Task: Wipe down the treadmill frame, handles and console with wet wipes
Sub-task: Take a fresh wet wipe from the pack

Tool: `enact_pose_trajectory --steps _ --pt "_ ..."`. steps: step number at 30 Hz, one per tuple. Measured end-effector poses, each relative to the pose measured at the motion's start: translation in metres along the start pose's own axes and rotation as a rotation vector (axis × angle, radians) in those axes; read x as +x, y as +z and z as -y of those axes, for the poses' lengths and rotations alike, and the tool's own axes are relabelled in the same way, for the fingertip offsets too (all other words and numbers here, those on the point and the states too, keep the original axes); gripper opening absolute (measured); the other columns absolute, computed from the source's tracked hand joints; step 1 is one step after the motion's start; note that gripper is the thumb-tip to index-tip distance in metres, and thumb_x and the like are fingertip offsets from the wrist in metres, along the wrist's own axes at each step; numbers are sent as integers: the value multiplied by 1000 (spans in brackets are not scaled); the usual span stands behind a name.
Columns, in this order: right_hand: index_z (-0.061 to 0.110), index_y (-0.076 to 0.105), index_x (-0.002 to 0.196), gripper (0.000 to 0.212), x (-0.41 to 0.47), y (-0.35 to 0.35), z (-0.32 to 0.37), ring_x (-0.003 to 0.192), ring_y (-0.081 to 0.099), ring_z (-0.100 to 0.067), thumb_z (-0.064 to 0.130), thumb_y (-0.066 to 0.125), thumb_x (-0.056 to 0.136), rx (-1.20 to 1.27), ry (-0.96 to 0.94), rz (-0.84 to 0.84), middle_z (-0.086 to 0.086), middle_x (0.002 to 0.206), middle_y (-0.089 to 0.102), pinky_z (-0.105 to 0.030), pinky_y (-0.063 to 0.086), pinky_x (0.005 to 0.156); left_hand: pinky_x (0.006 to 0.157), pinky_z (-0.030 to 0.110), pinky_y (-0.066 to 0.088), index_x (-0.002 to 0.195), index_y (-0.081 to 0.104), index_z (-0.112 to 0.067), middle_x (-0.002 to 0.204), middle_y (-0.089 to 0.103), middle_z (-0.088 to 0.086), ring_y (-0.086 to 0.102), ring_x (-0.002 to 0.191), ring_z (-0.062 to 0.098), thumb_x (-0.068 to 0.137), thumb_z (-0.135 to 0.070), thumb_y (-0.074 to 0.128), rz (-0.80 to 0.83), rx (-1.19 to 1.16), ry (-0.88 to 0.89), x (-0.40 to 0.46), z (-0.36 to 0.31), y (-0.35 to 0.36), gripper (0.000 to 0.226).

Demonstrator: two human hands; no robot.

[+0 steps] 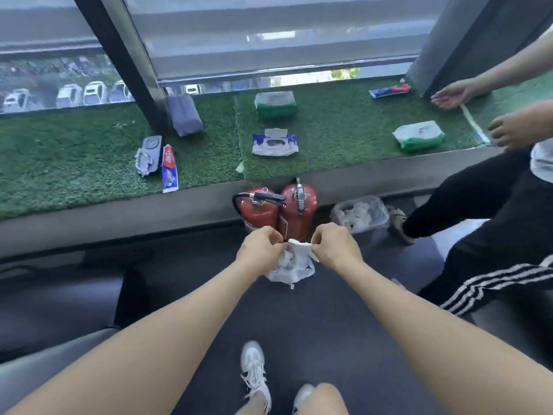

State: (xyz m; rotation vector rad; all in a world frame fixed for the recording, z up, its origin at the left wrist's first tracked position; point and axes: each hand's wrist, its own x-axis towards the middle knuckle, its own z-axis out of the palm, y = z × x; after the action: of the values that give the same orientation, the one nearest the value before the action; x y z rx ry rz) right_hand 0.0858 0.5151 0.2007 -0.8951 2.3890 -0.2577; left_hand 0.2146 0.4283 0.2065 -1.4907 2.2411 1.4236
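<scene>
Both hands meet in front of the body. Left hand (261, 245) has its fingers curled round a soft, crinkled wet-wipe pack (289, 269), white translucent film with a red and blue print. Right hand (334, 246) pinches a limp white wipe (303, 247) between thumb and fingertips at the pack's top; the wipe is creased and partly out of the pack.

Just beyond the hands stand two red fire extinguishers (279, 209), glossy cylinders with metal levers and a black hose, touching side by side. Right of them sits a clear plastic tub (361, 213) with crumpled white wipes inside.

Window ledge (344, 130) covered in green artificial turf, coarse pile. On it: two green-and-white wipe packs (275, 103) (419, 135), a blue-and-white wipe pack (275, 142) with its flap open, two toothpaste tubes (170, 169) (389, 90), a grey fabric pouch (184, 114), a dark flat case (150, 154).

Floor dark and matte. Large windows with grey roller blinds; parked cars outside below. A second person (490, 223) at right in black striped trousers, hands over the ledge. White sneakers (254, 369) below.
</scene>
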Motion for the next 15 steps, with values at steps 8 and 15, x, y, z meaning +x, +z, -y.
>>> enact_pose_trajectory --steps 8,15 --pt "20 61 80 17 102 74 -8 81 58 -22 8 49 83 -15 54 36 -1 95 63 -27 41 61 78 26 42 108 60 -21 113 58 -4 53 90 13 94 -17 48 23 5 -74 114 40 27 18" --pt "16 66 94 18 169 127 -28 81 55 -24 10 51 85 -31 51 124 -5 99 64 -27 40 64 86 32 47 110 60 -19 119 58 -1 55 99 18 94 -14 48 50 48 -120 185 69 56 21"
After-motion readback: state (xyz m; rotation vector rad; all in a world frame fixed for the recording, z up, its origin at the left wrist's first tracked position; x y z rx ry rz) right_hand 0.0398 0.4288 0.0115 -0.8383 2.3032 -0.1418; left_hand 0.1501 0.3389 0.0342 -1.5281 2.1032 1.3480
